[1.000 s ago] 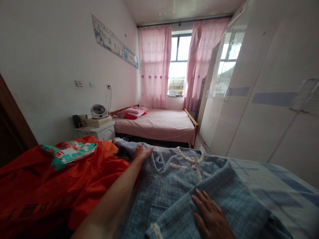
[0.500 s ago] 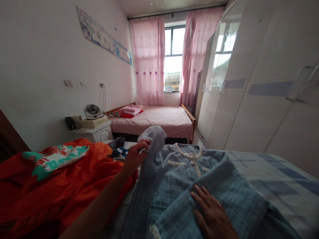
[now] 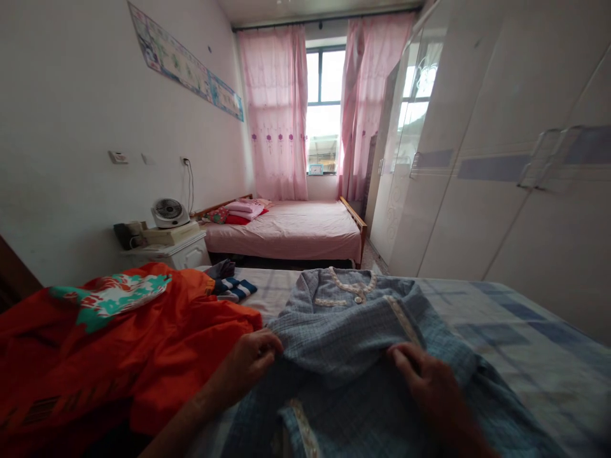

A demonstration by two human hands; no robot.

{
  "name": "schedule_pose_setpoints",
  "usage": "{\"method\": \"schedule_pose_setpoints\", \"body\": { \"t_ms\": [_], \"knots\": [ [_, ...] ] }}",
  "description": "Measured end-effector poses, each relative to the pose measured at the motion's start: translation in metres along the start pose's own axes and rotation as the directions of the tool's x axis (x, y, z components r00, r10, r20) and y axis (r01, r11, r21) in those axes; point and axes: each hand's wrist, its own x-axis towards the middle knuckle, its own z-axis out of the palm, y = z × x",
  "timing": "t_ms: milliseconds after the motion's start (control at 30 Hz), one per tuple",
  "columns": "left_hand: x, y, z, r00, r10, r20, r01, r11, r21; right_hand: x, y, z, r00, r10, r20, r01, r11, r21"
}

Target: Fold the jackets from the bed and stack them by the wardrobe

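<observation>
A blue-grey woven jacket with cream braided trim and a white button at the neck lies on the near bed. One sleeve is folded across its front, the trimmed cuff resting near the upper right. At the left bend of this sleeve, my left hand pinches the fabric. My right hand has its thumb and fingers closed on the sleeve just below the cuff. Another trimmed cuff shows at the bottom, below the folded sleeve. Left of my left hand spreads an orange garment with a green and white print.
Small dark and striped folded clothes lie behind the orange garment. The near bed's checked sheet extends to the right. Beyond stand a pink-covered bed, a nightstand with a small fan, and a white wardrobe along the right.
My left hand has lowered from holding a raised, blurred sleeve, which now lies across the jacket's front. My right hand, earlier flat on the other folded sleeve, now pinches fabric near the cuff.
</observation>
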Motion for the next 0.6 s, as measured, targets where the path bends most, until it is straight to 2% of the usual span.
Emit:
{"method": "schedule_pose_setpoints", "body": {
  "t_ms": [100,133,167,200,267,333,367,433,467,500,567,600],
  "knots": [
    [0.001,-0.004,-0.001,0.992,0.025,-0.122,-0.016,0.997,0.074,0.017,0.013,-0.026,0.96,0.063,-0.271,-0.081,0.995,-0.053],
    [0.004,-0.007,-0.001,0.984,0.04,-0.171,-0.025,0.995,0.092,0.023,0.02,-0.03,0.948,0.067,-0.31,-0.097,0.992,-0.082],
    [0.009,-0.011,-0.002,0.979,0.053,-0.197,-0.033,0.994,0.107,0.03,0.028,-0.031,0.951,0.083,-0.297,-0.116,0.989,-0.096],
    [0.014,-0.016,-0.002,0.979,0.063,-0.194,-0.041,0.992,0.115,0.037,0.036,-0.03,0.967,0.109,-0.232,-0.132,0.987,-0.087],
    [0.026,-0.026,-0.001,0.989,0.067,-0.135,-0.053,0.993,0.105,0.048,0.045,-0.027,0.99,0.143,-0.018,-0.143,0.99,-0.01],
    [0.036,-0.036,0.002,0.996,0.064,-0.068,-0.058,0.995,0.082,0.053,0.04,-0.026,0.987,0.078,0.138,-0.09,0.992,0.088],
    [0.041,-0.039,0.004,0.996,0.065,-0.058,-0.061,0.995,0.077,0.054,0.032,-0.03,0.991,0.028,0.134,-0.044,0.991,0.123],
    [0.048,-0.043,0.008,0.994,0.069,-0.087,-0.062,0.995,0.082,0.05,0.008,-0.044,0.999,-0.042,-0.031,0.046,0.991,0.126],
    [0.049,-0.042,0.009,0.99,0.075,-0.117,-0.065,0.994,0.089,0.045,-0.006,-0.054,0.983,-0.08,-0.166,0.096,0.991,0.09],
    [0.05,-0.041,0.01,0.984,0.085,-0.156,-0.07,0.993,0.098,0.039,-0.019,-0.064,0.942,-0.144,-0.303,0.16,0.987,0.029],
    [0.048,-0.037,0.01,0.963,0.111,-0.247,-0.082,0.989,0.124,0.022,-0.036,-0.084,0.808,-0.35,-0.474,0.319,0.936,-0.148],
    [0.044,-0.035,0.009,0.949,0.127,-0.288,-0.089,0.986,0.141,0.012,-0.037,-0.09,0.739,-0.472,-0.481,0.405,0.881,-0.243]
  ]
}}
